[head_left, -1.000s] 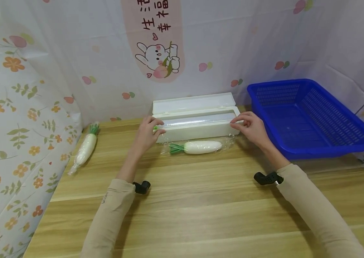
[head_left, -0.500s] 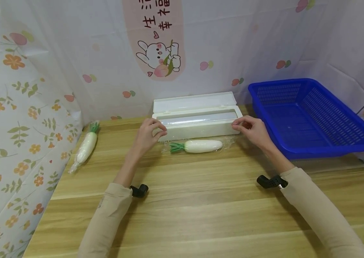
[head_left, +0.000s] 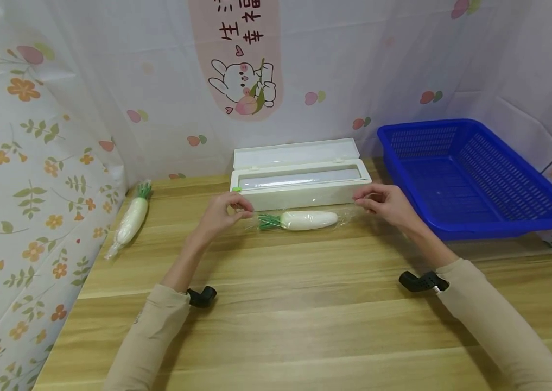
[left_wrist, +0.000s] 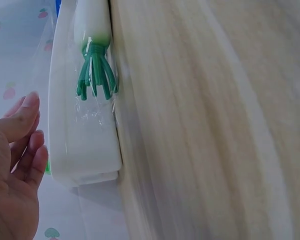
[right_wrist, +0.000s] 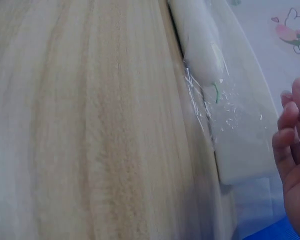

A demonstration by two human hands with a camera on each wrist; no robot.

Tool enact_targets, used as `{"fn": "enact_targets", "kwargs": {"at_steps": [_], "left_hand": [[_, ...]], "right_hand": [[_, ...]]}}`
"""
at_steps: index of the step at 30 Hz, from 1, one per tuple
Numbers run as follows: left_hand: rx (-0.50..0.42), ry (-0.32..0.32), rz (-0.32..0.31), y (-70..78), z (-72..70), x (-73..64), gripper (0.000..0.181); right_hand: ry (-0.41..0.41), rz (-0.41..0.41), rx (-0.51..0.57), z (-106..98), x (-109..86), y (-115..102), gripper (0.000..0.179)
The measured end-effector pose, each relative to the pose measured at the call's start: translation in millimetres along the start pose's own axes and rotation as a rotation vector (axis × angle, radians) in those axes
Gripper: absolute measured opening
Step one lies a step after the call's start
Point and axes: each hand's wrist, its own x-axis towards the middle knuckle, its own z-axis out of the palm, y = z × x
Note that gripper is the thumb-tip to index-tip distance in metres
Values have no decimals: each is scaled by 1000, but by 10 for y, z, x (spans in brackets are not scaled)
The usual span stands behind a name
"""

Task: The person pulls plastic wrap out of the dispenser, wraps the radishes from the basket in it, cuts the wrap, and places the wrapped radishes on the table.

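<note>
A white radish (head_left: 309, 220) with green stalks lies on the table, with clear plastic wrap over or around it. Behind it stands a long white cling film box (head_left: 300, 196), its lid (head_left: 297, 154) raised and a film roll (head_left: 300, 180) inside. My left hand (head_left: 222, 216) is by the box's front left corner, thumb and fingertips together, pinching the edge of the nearly invisible film. At the front right corner my right hand (head_left: 385, 203) pinches the film's other side. The wrist views show both hands' fingers bent, the film between fingertips barely visible.
A second wrapped radish (head_left: 131, 221) lies at the table's left edge. A blue plastic basket (head_left: 488, 231) stands at the right, close to my right forearm. Patterned sheeting (head_left: 168, 98) rises directly behind the box. Wooden tabletop (head_left: 300, 315) stretches in front.
Both hands have come from the box's top front edge down and toward me, to the radish's level. The green tab at the box's left end shows again. The radishes and basket stay put.
</note>
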Motion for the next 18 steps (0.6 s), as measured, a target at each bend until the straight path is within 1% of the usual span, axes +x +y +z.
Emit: {"fn": "enact_targets", "kwargs": {"at_steps": [4, 8, 11, 13, 16, 18], "left_hand": [[-49, -36, -32, 1, -9, -47, 7], [-79, -54, -24, -15, -20, -80, 8], [-76, -69, -5, -39, -26, -94, 10], [-70, -95, -2, -38, -30, -98, 11], [-37, -159, -3, -45, -27, -92, 12], [4, -203, -5, -47, -20, -80, 11]], "right_hand": [[-64, -30, -10, -28, -26, 40, 12], [-118, -54, -42, -50, -56, 67, 9], [-162, -58, -41, -52, -79, 84, 7], [-191, -63, -48, -43, -88, 92, 5], [-227, -67, -67, -27, -95, 101, 3], [-235, -73, -108, -17, -92, 99, 3]]}}
